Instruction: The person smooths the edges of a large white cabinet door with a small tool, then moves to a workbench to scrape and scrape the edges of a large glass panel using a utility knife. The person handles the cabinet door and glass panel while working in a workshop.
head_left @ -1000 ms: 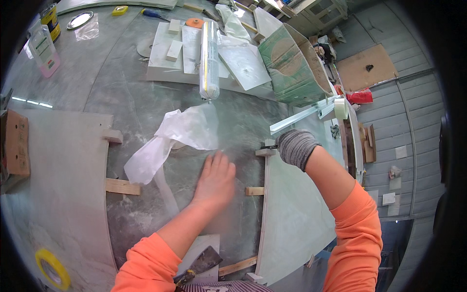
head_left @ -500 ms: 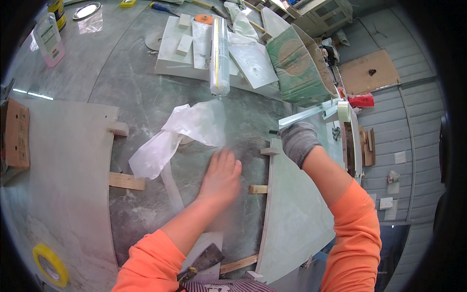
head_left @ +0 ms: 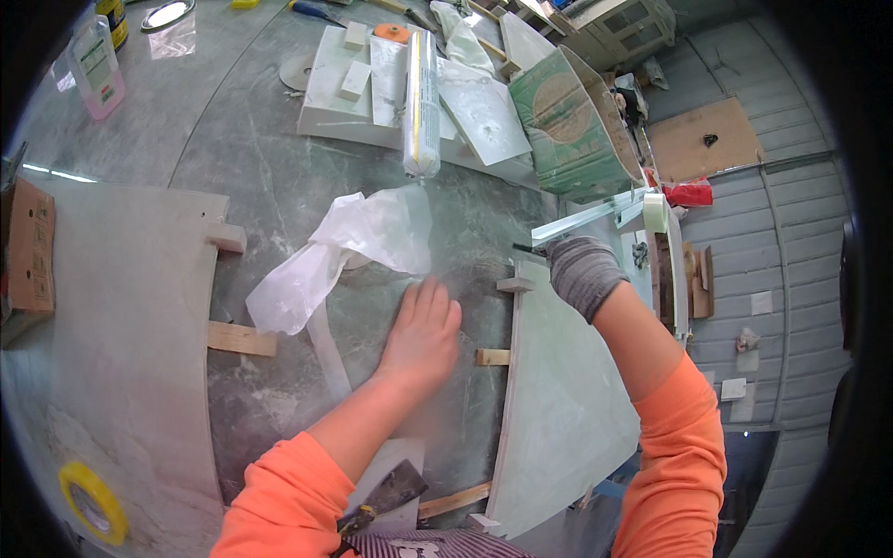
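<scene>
- Right fingers: curled away from view, their grip hidden by the grey glove.
- Dark thing at their tips: too small to tell its kind.
- Desk below the left fingers: blurred.
- Brown carton, far left of the left fingers: cut off by the dark rim.
- Green box, beyond the right fingers: its bottom inside is hidden.
</scene>
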### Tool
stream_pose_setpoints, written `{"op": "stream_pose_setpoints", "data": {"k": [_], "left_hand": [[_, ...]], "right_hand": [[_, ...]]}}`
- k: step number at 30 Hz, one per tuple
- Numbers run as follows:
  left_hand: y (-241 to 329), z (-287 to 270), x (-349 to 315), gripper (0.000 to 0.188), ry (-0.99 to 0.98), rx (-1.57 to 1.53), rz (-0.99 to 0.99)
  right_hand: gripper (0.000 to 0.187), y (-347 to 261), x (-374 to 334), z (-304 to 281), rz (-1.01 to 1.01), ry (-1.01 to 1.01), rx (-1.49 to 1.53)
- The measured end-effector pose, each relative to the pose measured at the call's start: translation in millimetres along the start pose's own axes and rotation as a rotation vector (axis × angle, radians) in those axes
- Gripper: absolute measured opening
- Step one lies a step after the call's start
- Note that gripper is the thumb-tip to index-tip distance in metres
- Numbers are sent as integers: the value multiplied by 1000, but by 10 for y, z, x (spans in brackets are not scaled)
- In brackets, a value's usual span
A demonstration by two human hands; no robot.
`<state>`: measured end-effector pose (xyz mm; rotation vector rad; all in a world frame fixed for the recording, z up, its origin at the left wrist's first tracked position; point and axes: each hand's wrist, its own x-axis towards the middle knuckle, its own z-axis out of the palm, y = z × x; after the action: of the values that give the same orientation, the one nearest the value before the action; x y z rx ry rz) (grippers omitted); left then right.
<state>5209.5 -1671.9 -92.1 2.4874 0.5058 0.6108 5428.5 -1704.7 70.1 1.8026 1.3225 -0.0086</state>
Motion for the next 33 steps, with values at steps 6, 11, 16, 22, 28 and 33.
{"op": "stream_pose_setpoints", "data": {"k": [6, 11, 16, 22, 28, 33], "left_hand": [[15, -15, 15, 39, -75, -12, -32], [17, -10, 9, 42, -66, 17, -20], [5, 13, 2, 40, -37, -12, -13], [-5, 48, -9, 39, 17, -23, 0], [-13, 74, -24, 39, 28, -33, -8], [-14, 89, -19, 39, 52, -73, 0]], "right_hand": [[21, 190, -616, -66, -11, 193, 443], [26, 105, -898, -90, -18, -156, 540], [29, -162, -822, -36, -15, -201, 352], [47, -328, -735, -97, -32, -260, 167], [46, -425, -736, -215, -124, -396, 74], [42, -433, -740, -196, -69, -228, 94]]}}
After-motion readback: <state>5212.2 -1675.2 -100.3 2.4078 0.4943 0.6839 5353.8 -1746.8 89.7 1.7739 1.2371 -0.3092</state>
